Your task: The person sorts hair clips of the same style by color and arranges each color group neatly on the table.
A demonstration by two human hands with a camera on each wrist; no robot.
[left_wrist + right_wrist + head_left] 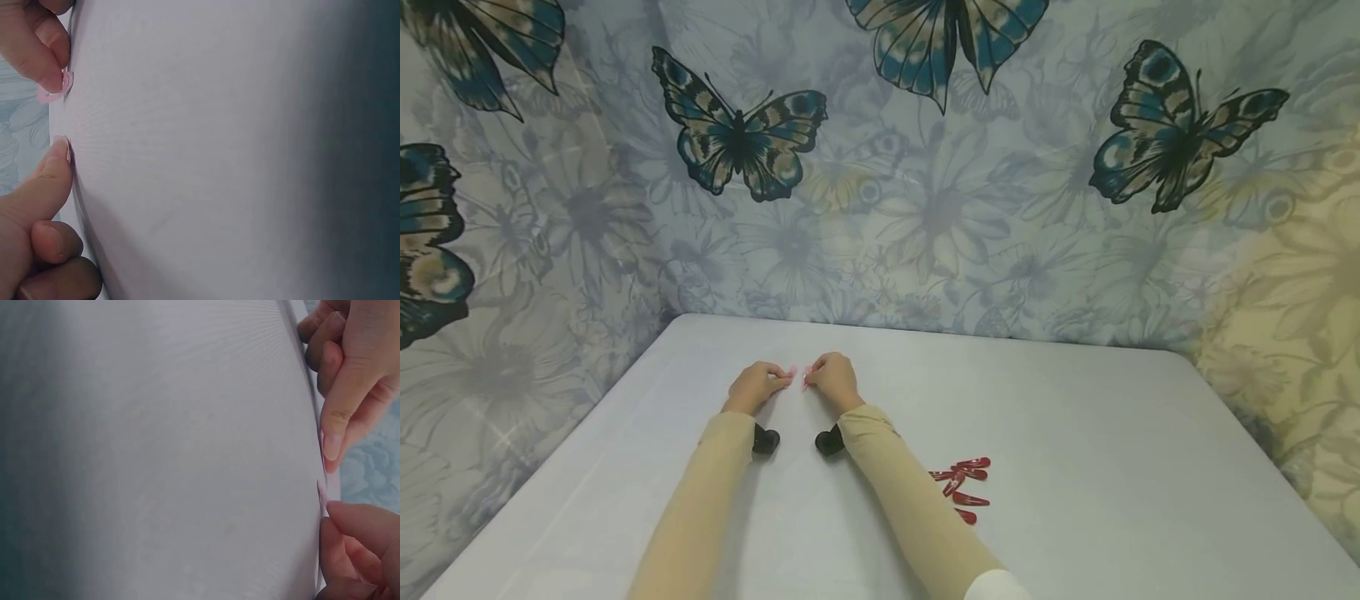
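Above the far part of the white table [1075, 433], both hands are close together, a small gap between their fingertips. My left hand [751, 388] pinches a small pink hair clip [793, 371] between thumb and fingers. Opposite it, my right hand [837, 380] pinches another pink hair clip [807, 381]. In the left wrist view, the right hand's clip [45, 95] shows an open loop, while the left thumb covers most of the other clip [67, 152]. The right wrist view shows a pink clip [322, 492] between the two hands' fingertips.
Several red hair clips [972, 501] lie in a loose group right of the right forearm, partly hidden by the sleeve [902, 500]. Dark wrist devices [766, 442] show beneath the cuffs. Butterfly-patterned wall covering [940, 225] stands behind the table's far edge.
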